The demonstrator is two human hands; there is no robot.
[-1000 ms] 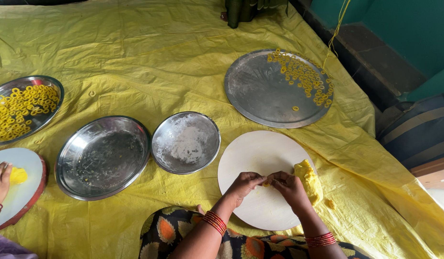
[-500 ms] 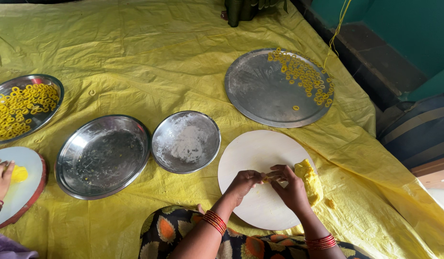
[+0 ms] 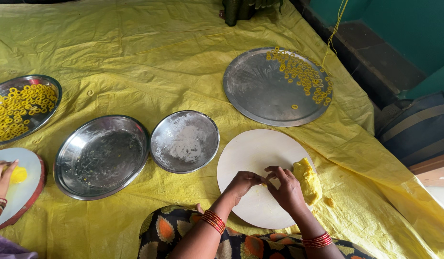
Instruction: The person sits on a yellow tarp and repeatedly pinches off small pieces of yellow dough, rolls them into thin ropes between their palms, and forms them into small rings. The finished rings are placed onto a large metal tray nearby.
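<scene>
I see both hands meeting over the round white board (image 3: 253,158): left hand (image 3: 243,183) and right hand (image 3: 285,188) pinch a small bit of yellow dough (image 3: 266,181) between the fingertips, w/ the big dough lump (image 3: 308,180) just beside the right hand on the board's edge. Further off on the yellow sheet (image 3: 135,57): floured steel bowl (image 3: 184,141), steel plate (image 3: 101,156), round tray w/ dough rings (image 3: 274,86); another person's hand (image 3: 0,178) at far left touches dough on a second board.
</scene>
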